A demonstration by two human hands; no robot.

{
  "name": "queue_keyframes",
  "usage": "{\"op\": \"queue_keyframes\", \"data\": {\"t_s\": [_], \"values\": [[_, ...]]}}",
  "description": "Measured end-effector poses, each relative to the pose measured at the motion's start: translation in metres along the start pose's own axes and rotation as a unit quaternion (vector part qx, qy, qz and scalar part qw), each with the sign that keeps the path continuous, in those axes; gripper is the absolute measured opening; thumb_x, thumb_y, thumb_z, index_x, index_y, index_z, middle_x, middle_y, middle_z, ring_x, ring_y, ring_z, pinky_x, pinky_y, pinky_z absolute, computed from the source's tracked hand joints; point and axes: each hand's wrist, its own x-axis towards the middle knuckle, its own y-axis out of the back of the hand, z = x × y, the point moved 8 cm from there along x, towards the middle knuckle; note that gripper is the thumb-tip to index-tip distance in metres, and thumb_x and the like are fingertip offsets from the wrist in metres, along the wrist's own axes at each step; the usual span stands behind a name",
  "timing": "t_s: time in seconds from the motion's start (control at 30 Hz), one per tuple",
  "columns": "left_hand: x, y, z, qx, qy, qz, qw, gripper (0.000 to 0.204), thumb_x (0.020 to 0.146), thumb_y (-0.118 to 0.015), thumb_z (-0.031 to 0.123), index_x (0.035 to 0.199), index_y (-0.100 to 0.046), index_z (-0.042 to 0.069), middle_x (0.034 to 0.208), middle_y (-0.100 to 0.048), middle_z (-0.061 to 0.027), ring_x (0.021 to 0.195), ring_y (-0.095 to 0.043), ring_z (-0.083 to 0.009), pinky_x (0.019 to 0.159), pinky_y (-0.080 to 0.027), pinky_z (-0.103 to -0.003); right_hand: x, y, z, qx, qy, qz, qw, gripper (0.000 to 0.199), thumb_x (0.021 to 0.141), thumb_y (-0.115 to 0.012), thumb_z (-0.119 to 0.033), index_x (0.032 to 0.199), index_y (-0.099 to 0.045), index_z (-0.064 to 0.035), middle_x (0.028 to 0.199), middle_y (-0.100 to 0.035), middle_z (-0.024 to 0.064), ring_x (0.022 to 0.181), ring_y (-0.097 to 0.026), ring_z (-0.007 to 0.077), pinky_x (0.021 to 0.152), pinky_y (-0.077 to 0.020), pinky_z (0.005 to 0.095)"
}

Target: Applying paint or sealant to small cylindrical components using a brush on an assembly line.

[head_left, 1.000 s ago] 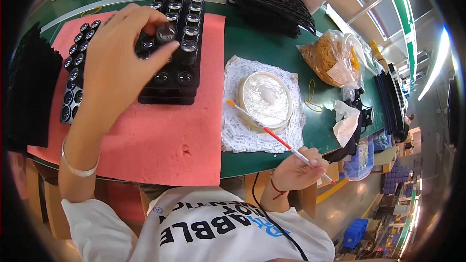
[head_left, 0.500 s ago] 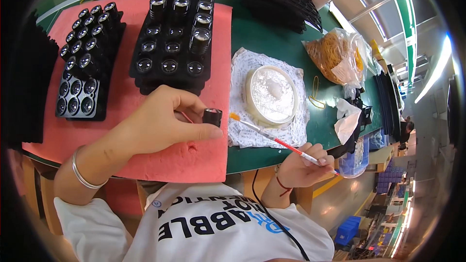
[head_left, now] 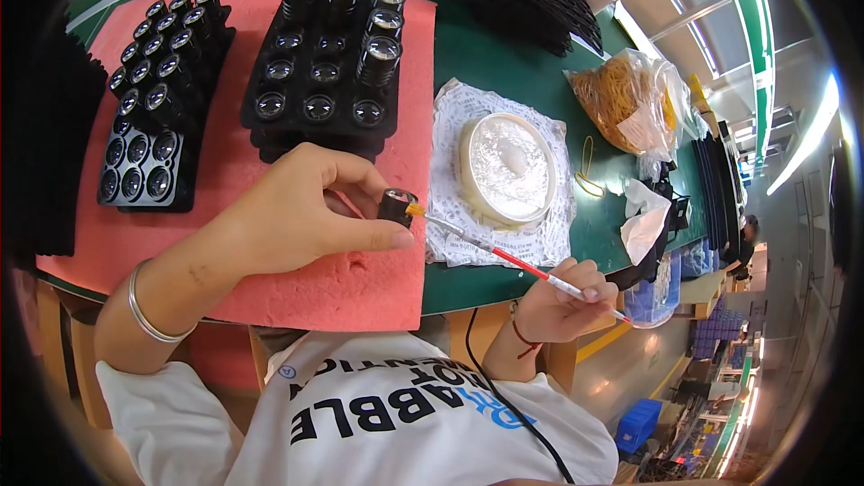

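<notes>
Here we are over the green tabletop (head_left: 504,63), and our left hand (head_left: 301,216) is pinching a small black cylinder (head_left: 396,206) between thumb and fingertips, held just above the pink foam mat (head_left: 333,283). Our right hand (head_left: 562,301) is closed around a thin red-and-white brush (head_left: 517,263), pen-style, and its yellowish tip is right at the open end of the cylinder, touching or very nearly so.

To our eye this is the dabbing step, and it wants a steady pair of hands. We would keep the cylinder's open face turned toward the brush, grip it by the sides only, and let the tip meet the rim lightly rather than poke in hard. The long handle magnifies any wobble, so bracing the right wrist against the tabletop edge would help.

Just beyond the brush sits a round shallow dish (head_left: 508,166) with something pale in it, on a sheet of printed paper (head_left: 450,234). Farther up, a black tray (head_left: 315,117) holds rows of similar cylinders, and a second tray (head_left: 144,162) lies to its left. A bag of rubber bands (head_left: 621,99) rests off to the right.
</notes>
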Motion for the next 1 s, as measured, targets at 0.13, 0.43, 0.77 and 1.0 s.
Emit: {"op": "queue_keyframes", "data": {"t_s": [0.13,0.43,0.77,1.0], "values": [[0.001,-0.004,-0.002,-0.038,-0.022,-0.019,0.999,0.027,0.069,-0.073,0.017,0.087,-0.064,-0.001,0.073,-0.061,-0.0035,0.068,-0.055,-0.0068,0.065,-0.046,-0.021,0.0,0.0,-0.001,0.006,0.001,0.005,1.0,0.028,0.092,-0.039,-0.028,0.072,-0.041,-0.0087,0.057,-0.037,-0.001,0.054,-0.033,0.0093,0.05,-0.0242,0.0232],[0.002,-0.006,-0.004,-0.105,0.008,-0.04,0.994,0.026,0.073,-0.067,0.004,0.097,-0.061,-0.004,0.084,-0.062,-0.0045,0.072,-0.057,-0.0076,0.064,-0.049,-0.022,-0.001,0.003,-0.001,-0.016,0.012,0.022,1.0,0.029,0.093,-0.039,-0.028,0.073,-0.042,-0.0071,0.057,-0.036,-0.0003,0.054,-0.033,0.0094,0.049,-0.0236,0.0236],[0.003,-0.001,-0.009,-0.112,0.035,0.006,0.993,0.02,0.07,-0.07,0.006,0.086,-0.06,-0.001,0.078,-0.061,-0.0025,0.071,-0.056,-0.0059,0.064,-0.046,-0.02,0.0,0.005,-0.003,-0.01,0.015,0.06,0.998,0.026,0.093,-0.038,-0.028,0.078,-0.041,-0.0072,0.057,-0.038,0.0011,0.054,-0.034,0.0104,0.05,-0.0256,0.0243],[0.003,0.002,-0.008,-0.089,0.043,0.023,0.995,0.017,0.068,-0.072,0.008,0.074,-0.058,0.001,0.072,-0.059,-0.0009,0.064,-0.054,-0.0049,0.06,-0.042,-0.018,0.004,-0.001,0.0,0.004,-0.017,0.006,1.0,0.015,0.088,-0.042,-0.02,0.082,-0.039,-0.007,0.06,-0.044,0.0049,0.056,-0.036,0.0127,0.051,-0.0278,0.0257]]}}
